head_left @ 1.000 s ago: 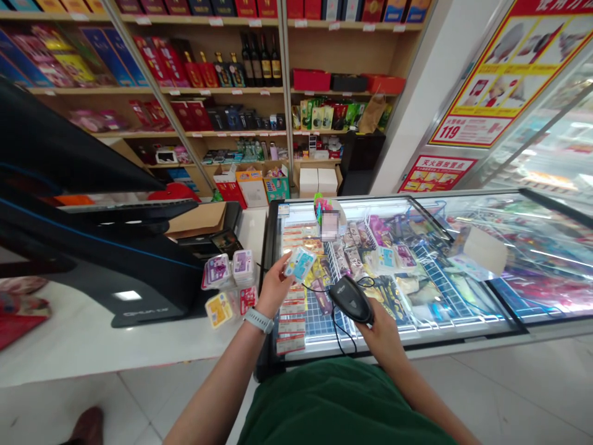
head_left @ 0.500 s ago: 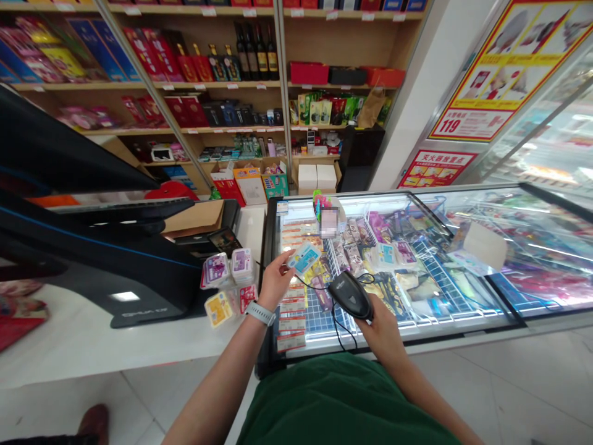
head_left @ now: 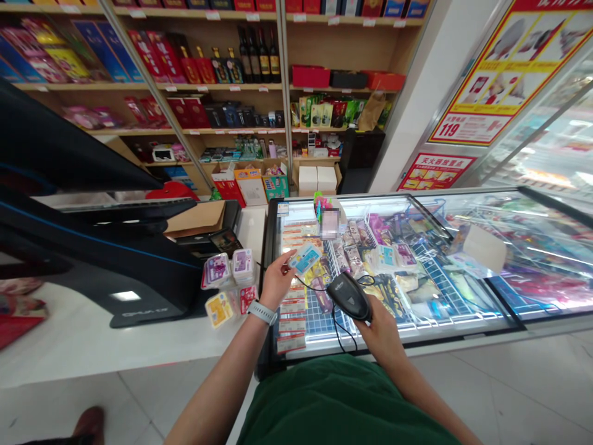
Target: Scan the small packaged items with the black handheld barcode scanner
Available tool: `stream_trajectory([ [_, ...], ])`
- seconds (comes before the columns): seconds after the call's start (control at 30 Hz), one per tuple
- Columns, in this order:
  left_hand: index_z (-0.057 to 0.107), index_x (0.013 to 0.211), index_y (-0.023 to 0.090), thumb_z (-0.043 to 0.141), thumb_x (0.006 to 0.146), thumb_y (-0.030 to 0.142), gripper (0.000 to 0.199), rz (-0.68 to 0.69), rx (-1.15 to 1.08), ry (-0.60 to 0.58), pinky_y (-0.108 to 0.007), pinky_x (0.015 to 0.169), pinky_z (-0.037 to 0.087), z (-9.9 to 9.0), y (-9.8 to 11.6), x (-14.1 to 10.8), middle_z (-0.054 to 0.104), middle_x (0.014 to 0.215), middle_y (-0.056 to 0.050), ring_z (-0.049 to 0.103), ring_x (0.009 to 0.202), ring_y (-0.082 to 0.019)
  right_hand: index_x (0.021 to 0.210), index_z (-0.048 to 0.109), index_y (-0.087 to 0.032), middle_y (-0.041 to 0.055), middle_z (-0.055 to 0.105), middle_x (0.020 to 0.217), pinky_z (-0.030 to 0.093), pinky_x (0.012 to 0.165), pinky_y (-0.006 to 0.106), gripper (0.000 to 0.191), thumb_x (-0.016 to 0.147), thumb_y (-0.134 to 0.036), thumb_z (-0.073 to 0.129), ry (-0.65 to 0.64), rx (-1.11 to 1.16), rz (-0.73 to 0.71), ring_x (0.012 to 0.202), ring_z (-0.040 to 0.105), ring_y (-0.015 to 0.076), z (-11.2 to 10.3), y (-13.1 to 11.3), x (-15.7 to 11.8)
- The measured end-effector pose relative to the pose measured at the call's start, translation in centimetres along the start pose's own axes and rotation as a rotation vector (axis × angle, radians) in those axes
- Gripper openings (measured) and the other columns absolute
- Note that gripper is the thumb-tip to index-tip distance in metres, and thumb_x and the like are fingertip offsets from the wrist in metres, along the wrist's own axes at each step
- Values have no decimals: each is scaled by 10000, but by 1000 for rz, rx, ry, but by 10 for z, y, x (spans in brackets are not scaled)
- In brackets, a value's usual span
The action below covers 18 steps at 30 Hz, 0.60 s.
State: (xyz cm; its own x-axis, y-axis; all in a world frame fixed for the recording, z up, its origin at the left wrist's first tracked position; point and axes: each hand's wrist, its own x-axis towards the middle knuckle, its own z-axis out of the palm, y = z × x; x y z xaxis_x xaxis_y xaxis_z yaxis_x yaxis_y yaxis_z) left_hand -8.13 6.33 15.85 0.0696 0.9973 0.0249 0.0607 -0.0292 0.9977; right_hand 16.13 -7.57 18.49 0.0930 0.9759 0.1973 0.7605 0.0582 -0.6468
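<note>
Between the fingers of my left hand (head_left: 278, 281) is a small flat plastic pack with a blue and white label (head_left: 306, 258), held above the glass top of the freezer. My right hand (head_left: 380, 329) is wrapped round the handle of a black barcode scanner (head_left: 349, 296), whose head points left toward the pack. The scanner's cable (head_left: 340, 334) loops down over the glass. On the counter left of my left hand sit purple-labelled packs (head_left: 217, 270), a yellow-labelled pack (head_left: 219, 309) and a red-labelled one (head_left: 247, 299). Two similar packs (head_left: 393, 256) lie on the freezer glass.
A chest freezer (head_left: 463, 337) holding bagged goods stretches to the right. An open white carton (head_left: 484, 248) rests on it. The black checkout terminal (head_left: 152, 272) stands on the white counter (head_left: 92, 346) at left. Stocked shelves (head_left: 217, 86) line the back. Someone's shoe (head_left: 90, 423) shows lower left.
The scanner has shifted very slightly left. My left hand keeps the pack in nearly the same place.
</note>
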Motion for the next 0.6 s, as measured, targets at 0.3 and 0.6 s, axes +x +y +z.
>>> stream_trajectory([
  [0.3, 610, 1267, 183, 625, 726, 122, 545, 21, 61, 10, -306, 797, 554, 1, -8, 4, 693, 1131, -82, 664, 827, -153, 1083, 541, -189, 97, 651, 999, 512, 803, 383, 314, 770, -180, 534, 9, -3, -26, 949, 627, 265, 1, 5, -1],
  [0.6, 629, 1234, 187, 617, 707, 94, 536, 7, -3, 29, -319, 854, 543, 7, 7, 4, 668, 1213, -74, 666, 931, -174, 1051, 551, -206, 79, 657, 962, 516, 759, 356, 266, 787, -190, 532, 50, -7, -51, 896, 635, 247, -3, 0, 0],
])
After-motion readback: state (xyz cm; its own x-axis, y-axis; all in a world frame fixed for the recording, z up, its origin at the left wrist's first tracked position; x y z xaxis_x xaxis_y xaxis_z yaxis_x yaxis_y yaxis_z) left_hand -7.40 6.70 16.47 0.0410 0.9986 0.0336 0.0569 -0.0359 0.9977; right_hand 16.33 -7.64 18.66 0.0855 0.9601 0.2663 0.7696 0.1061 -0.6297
